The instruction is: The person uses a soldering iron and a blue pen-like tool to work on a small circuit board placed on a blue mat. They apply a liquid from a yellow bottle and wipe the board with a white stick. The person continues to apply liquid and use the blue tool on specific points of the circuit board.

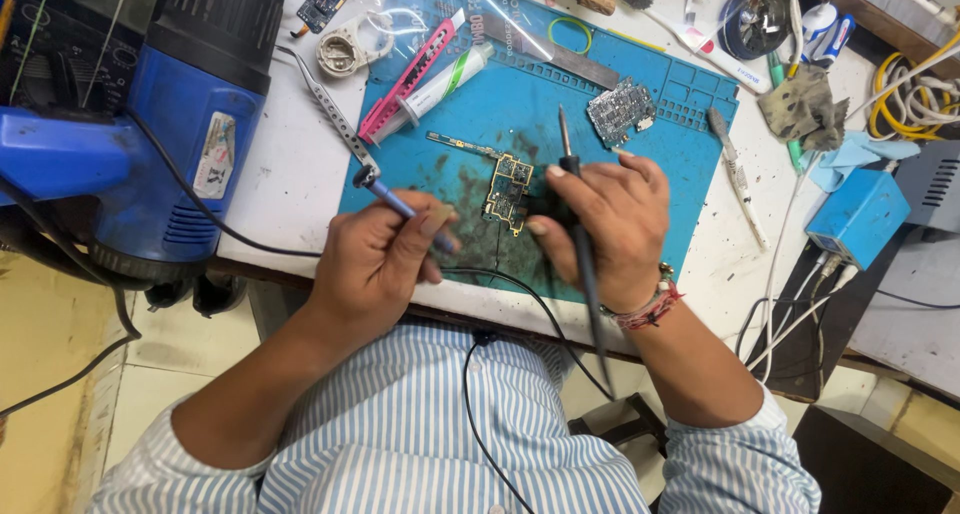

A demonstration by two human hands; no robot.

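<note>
Left hand [375,259] grips a blue-handled tool [392,200]; right hand [605,229] is closed around a black probe [578,224], its tip pointing away from the person. Between both hands lies a small circuit board [507,192] on the blue work mat [640,174] covering the bench [290,164]. A second board [621,112] sits farther up the mat; a pink cutter [405,82] and a paste tube [440,82] lie upper left. A blue hot-air gun [160,124] stands at far left.

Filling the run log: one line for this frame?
left hand: holds blue tool | right hand: holds black probe, fingers on circuit board | board on blue mat | second board lies apart
</note>
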